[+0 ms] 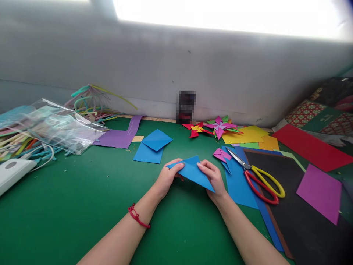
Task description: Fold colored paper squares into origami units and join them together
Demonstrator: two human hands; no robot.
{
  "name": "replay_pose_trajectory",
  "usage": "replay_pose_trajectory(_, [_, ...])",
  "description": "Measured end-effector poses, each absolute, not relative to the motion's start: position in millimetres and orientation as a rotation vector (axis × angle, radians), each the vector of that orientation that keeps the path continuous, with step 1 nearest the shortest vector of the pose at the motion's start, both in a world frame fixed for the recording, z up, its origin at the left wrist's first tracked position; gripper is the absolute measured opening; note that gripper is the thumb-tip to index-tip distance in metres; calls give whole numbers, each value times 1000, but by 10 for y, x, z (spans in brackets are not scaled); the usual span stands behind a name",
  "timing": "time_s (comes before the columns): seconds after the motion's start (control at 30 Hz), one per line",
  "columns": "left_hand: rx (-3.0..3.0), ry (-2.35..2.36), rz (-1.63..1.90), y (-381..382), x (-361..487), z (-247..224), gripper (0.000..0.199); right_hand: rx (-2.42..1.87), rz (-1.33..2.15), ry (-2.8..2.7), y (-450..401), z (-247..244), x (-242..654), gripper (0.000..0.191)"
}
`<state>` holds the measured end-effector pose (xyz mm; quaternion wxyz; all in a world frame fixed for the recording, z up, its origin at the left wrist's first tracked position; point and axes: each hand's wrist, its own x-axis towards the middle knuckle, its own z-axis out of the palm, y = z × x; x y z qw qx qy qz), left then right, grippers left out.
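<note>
Between both hands, a little above the green table, is a sheet of blue paper (pixel 193 173) folded into a triangle, its long edge facing me. My left hand (pixel 170 175) grips its left end with the thumb on top. Across from it, my right hand (pixel 212 175) pinches the right part, thumb and fingers on the sheet. Beyond the left hand lie two blue paper squares (pixel 157 140), one overlapping the other. Close to the right hand rest small folded pink and blue paper pieces (pixel 222 154) and scissors (pixel 249 167) with red and yellow handles.
Folded paper stars (pixel 220 127) sit at the back near a blurred dark object (pixel 186 106). Coloured sheets and a black sheet (pixel 278 176) cover the right side. Purple paper (pixel 117 138), a clear plastic bag (pixel 68 125), pipe cleaners and a white device (pixel 13 173) occupy the left.
</note>
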<state>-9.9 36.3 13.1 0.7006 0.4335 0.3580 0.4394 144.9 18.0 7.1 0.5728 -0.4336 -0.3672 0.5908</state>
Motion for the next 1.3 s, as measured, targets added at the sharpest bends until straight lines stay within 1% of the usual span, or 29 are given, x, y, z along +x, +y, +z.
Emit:
replay_pose_trajectory(0.13, [982,797,974,355,-97,154,19,-999,1466,-834,187,82,1460,24])
replay_pose_trajectory(0.27, [996,799,969,349,-102,175,19,-1002,1475,-840,177,108,1457,24])
replay_pose_trajectory(0.43, [1014,837,999,361,-94,135,22,-1085,1414,-909,157,127,1441,21])
replay_pose_trajectory(0.67, [914,915,1197,396,-85,75,22,-1058,1324,-981,147,103,1390,15])
replay_pose_trajectory(1.07, [978,980,1184,366,-72,119,23,-1125,1225,-902,178,51,1370,22])
replay_pose_trajectory(1.3, [890,975,1226,382,-82,84,28,-1124,1175,-878,186,34,1360,21])
